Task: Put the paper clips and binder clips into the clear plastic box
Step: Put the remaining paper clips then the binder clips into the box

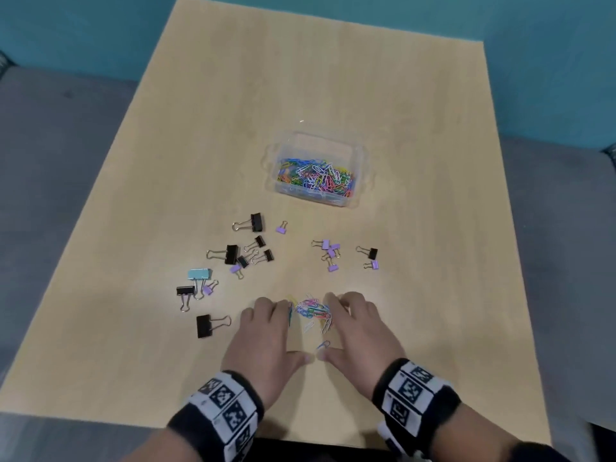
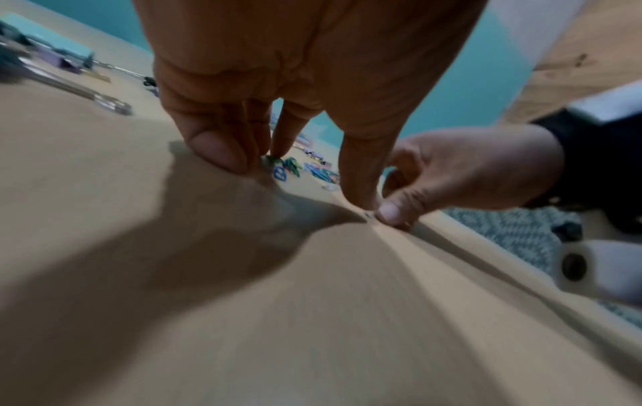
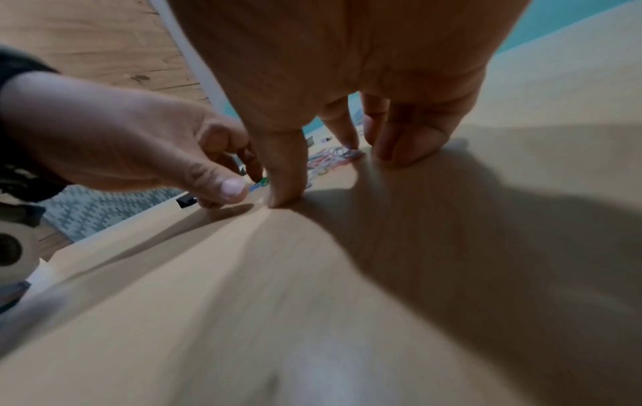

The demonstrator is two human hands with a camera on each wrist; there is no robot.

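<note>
Both hands stand on their fingertips on the table (image 1: 333, 78), cupped toward each other. The left hand (image 1: 266, 331) and right hand (image 1: 358, 328) fence in a small heap of paper clips (image 1: 313, 311) between their fingers, thumbs nearly meeting behind it, probably to herd the clips together for one scoop. Neither hand holds anything; the fingers are only loosely bent. The box (image 1: 315, 168), already holding many clips, sits well beyond the fingertips. Binder clips (image 1: 230, 253) lie scattered between the hands and the box, mostly outside the left hand. No writing is readable; the wristbands (image 1: 223, 408) carry only black-and-white square markers.
</note>
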